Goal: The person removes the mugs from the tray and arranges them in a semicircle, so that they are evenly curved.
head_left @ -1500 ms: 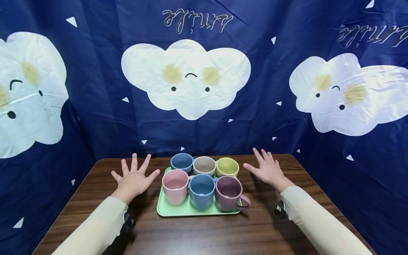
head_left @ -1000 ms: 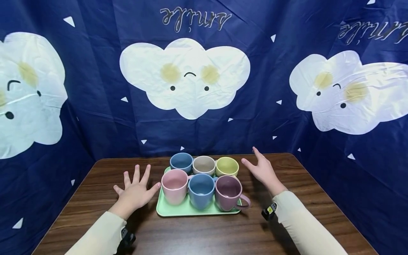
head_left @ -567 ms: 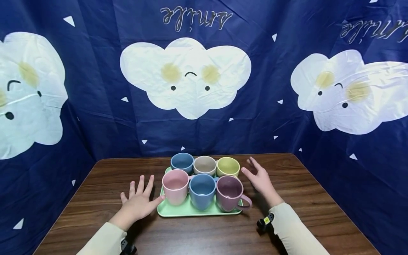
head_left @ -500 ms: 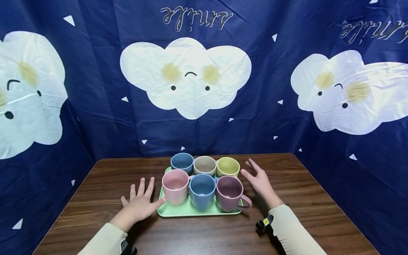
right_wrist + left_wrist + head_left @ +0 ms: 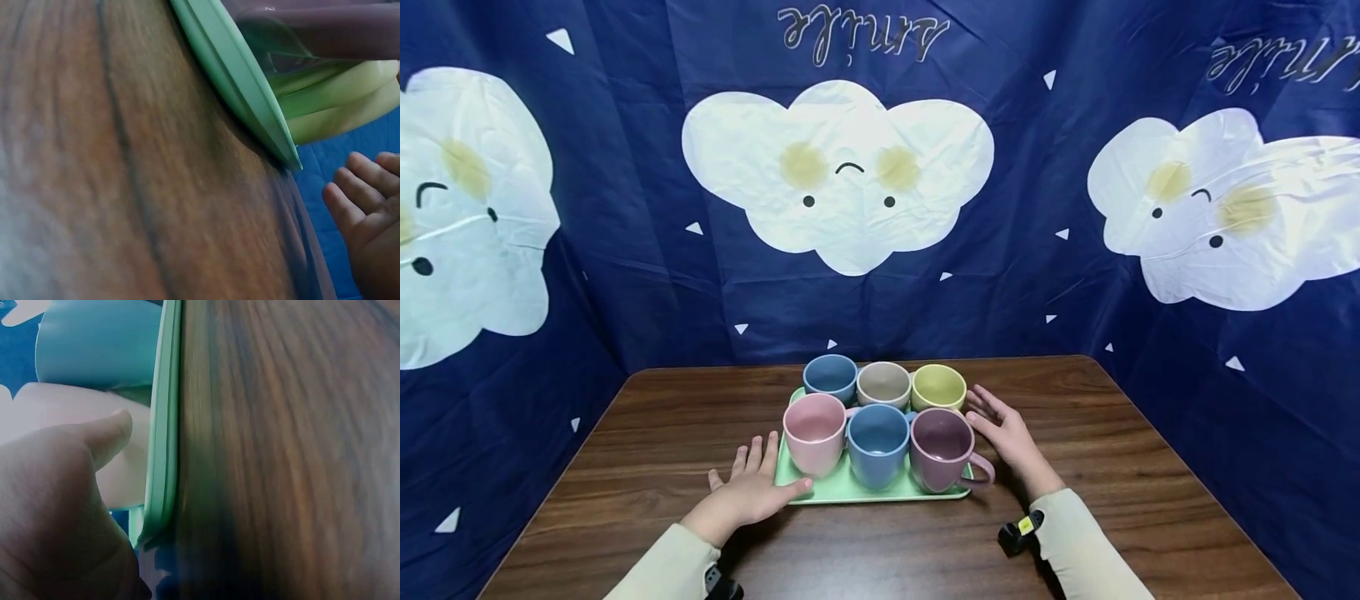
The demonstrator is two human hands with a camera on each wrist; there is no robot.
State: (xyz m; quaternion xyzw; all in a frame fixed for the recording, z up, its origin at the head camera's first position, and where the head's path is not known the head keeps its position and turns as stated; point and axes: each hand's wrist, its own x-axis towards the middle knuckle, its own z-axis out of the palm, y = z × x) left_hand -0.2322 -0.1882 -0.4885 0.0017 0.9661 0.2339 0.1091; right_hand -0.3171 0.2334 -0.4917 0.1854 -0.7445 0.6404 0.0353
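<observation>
A light green tray [image 5: 880, 497] bears two rows of mugs. The front row has a pink mug [image 5: 815, 442], a blue mug [image 5: 877, 454] and a purple mug [image 5: 938, 458]; behind stand a blue mug [image 5: 831, 379], a beige mug [image 5: 883, 385] and a yellow mug [image 5: 938, 388]. My left hand [image 5: 751, 493] is at the tray's front left corner, fingers extended, its thumb [image 5: 112, 434] before the pink mug in the left wrist view; contact is unclear. To the tray's right, my right hand [image 5: 1011, 437] has its fingers spread near the yellow and purple mugs, apart from the tray [image 5: 244, 75].
The tray sits toward the back of a brown wooden table [image 5: 865, 554]. A dark blue curtain [image 5: 647, 208] with white clouds hangs behind the table and along both sides. A small black device [image 5: 1017, 535] is worn on the right wrist.
My left hand has moved nearer and rightward to the tray's front left corner. My right hand has come down and inward toward the tray's right side. The mugs and tray stay put.
</observation>
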